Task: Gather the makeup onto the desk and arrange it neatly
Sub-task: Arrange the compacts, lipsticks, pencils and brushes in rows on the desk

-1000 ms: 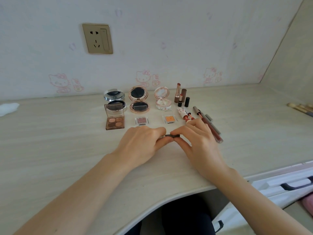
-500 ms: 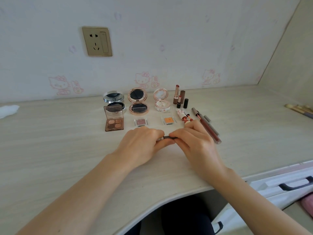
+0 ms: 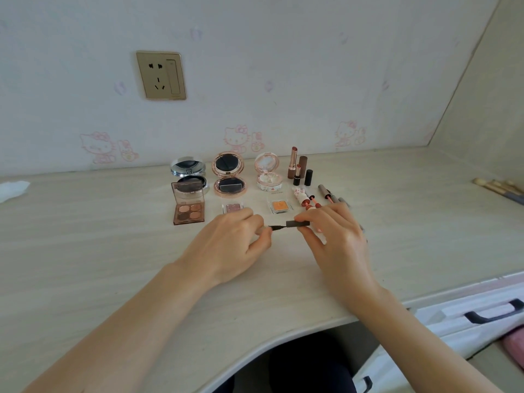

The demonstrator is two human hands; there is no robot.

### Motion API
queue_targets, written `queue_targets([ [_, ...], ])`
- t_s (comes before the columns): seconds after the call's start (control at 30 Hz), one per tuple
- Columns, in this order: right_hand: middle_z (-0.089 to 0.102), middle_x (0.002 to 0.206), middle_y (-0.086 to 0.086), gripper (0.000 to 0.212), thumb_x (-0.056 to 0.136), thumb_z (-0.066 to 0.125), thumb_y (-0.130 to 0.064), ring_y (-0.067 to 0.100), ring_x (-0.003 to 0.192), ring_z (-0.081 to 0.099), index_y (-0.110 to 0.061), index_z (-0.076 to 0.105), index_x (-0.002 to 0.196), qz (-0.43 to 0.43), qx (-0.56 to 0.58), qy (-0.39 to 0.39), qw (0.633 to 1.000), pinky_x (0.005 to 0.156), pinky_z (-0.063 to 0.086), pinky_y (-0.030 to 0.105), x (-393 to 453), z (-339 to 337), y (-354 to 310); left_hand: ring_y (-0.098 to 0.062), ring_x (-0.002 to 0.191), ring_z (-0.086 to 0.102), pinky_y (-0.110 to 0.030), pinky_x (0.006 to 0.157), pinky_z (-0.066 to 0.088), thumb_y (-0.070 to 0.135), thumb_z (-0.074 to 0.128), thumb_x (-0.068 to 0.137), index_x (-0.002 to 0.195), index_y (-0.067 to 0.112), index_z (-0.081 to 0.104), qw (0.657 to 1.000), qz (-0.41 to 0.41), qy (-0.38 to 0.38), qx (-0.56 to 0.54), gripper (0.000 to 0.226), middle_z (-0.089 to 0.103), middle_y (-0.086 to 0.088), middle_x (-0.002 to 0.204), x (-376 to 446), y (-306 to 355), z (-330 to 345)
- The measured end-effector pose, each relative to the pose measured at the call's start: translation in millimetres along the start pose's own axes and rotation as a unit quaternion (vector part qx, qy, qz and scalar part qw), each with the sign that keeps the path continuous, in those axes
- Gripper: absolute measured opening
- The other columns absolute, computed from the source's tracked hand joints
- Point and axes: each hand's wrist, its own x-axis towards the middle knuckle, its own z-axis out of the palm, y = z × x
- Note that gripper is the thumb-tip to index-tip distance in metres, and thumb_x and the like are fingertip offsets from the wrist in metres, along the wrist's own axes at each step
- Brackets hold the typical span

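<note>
A thin dark eyeliner pen (image 3: 283,224) is being pinched at its barrel by the right hand (image 3: 334,239) and at its cap end by the left hand (image 3: 229,245), low over the desk (image 3: 85,251) in front of the arranged makeup; it appears to be being uncapped or capped. Most of the task is judged done, with three open compacts (image 3: 229,177), the eyeshadow palette (image 3: 188,205), two single shadows (image 3: 279,206), lipsticks (image 3: 295,165) and lip pencils (image 3: 326,194) being kept in rows, while the pen is being left to place. Brushes (image 3: 499,188) are lying well apart at the right edge, a wall socket (image 3: 161,75) is showing above, and the pencils are being partly hidden by the right hand.
</note>
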Motion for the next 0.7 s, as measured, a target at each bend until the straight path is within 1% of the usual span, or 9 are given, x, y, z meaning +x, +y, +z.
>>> queue_targets([
  [0.1,0.070,0.091,-0.004,0.017,0.079,0.075,-0.005,0.021,0.092,0.057,-0.011,0.072,0.095,0.049,0.010,0.002,0.999,0.079,0.051,0.037,0.5,-2.7,0.5,-0.015,0.073,0.044,-0.030,0.064,0.039,0.020,0.043,0.091,0.084,0.010,0.064,1.000,-0.017,0.000,-0.002,0.025,0.048,0.002,0.077,-0.8,-4.8,5.1],
  [0.17,0.067,0.092,-0.013,0.018,0.080,0.074,-0.004,0.021,0.093,0.058,-0.011,0.072,0.097,0.082,0.024,0.006,0.996,0.080,0.051,0.037,1.5,-5.0,-0.3,-0.013,0.078,0.042,-0.026,0.068,0.038,0.012,0.047,0.089,0.098,0.009,0.068,1.000,-0.028,0.002,-0.007,0.023,0.049,0.001,0.082,0.4,-6.8,6.3],
  [0.23,0.055,0.087,-0.029,0.020,0.079,0.073,-0.004,0.020,0.090,0.060,-0.014,0.072,0.097,0.110,0.044,0.020,0.993,0.078,0.047,0.027,2.0,-7.2,-0.3,-0.013,0.083,0.047,-0.022,0.072,0.037,0.008,0.050,0.091,0.115,0.011,0.065,0.999,-0.026,0.009,-0.028,0.029,0.051,0.002,0.089,1.5,-5.2,6.2],
  [0.3,0.054,0.085,-0.030,0.023,0.081,0.072,-0.008,0.016,0.091,0.061,-0.021,0.069,0.100,0.163,0.079,0.021,0.983,0.074,0.041,0.011,2.5,-9.8,0.1,-0.008,0.084,0.052,-0.019,0.073,0.040,0.011,0.052,0.093,0.124,0.022,0.056,0.997,-0.042,0.008,-0.070,0.032,0.055,0.004,0.094,0.5,-2.7,6.1],
  [0.37,0.062,0.090,-0.021,0.031,0.084,0.071,-0.015,0.002,0.091,0.060,-0.035,0.059,0.105,0.209,0.123,0.013,0.970,0.072,0.038,0.001,2.9,-12.9,1.3,0.000,0.076,0.053,-0.012,0.066,0.038,0.018,0.054,0.094,0.109,0.033,0.048,0.991,-0.066,0.019,-0.111,0.022,0.054,0.013,0.087,0.2,2.4,4.2],
  [0.47,0.067,0.093,-0.017,0.039,0.086,0.066,-0.028,-0.011,0.089,0.056,-0.053,0.044,0.107,0.243,0.149,-0.009,0.958,0.069,0.040,0.001,1.5,-18.7,6.0,0.004,0.071,0.047,-0.009,0.062,0.034,0.011,0.051,0.095,0.094,0.029,0.048,0.988,-0.040,0.054,-0.137,0.018,0.047,0.021,0.075,4.0,12.7,2.3],
  [0.57,0.066,0.087,-0.016,0.024,0.086,0.059,-0.040,-0.006,0.084,0.058,-0.051,0.047,0.104,0.238,0.135,-0.018,0.962,0.067,0.042,0.009,-3.0,-27.9,16.9,0.000,0.069,0.050,-0.009,0.065,0.034,0.005,0.047,0.096,0.091,0.023,0.058,0.984,-0.027,0.058,-0.166,0.021,0.047,0.023,0.081,8.1,22.1,4.7],
  [0.63,0.066,0.085,-0.016,0.020,0.087,0.058,-0.036,-0.002,0.083,0.058,-0.051,0.050,0.099,0.229,0.133,-0.022,0.964,0.067,0.041,0.010,-5.6,-35.1,27.4,-0.005,0.069,0.052,-0.011,0.065,0.036,0.007,0.047,0.096,0.092,0.024,0.060,0.981,-0.029,0.059,-0.181,0.021,0.049,0.022,0.083,11.8,27.2,7.8],
  [0.7,0.064,0.083,-0.019,0.022,0.088,0.056,-0.034,-0.002,0.083,0.056,-0.055,0.051,0.093,0.223,0.123,-0.035,0.966,0.066,0.038,0.007,-6.5,-41.9,38.0,-0.006,0.076,0.055,-0.014,0.068,0.040,0.013,0.049,0.097,0.099,0.027,0.060,0.979,-0.036,0.042,-0.195,0.018,0.051,0.021,0.092,16.4,30.9,11.2],
])
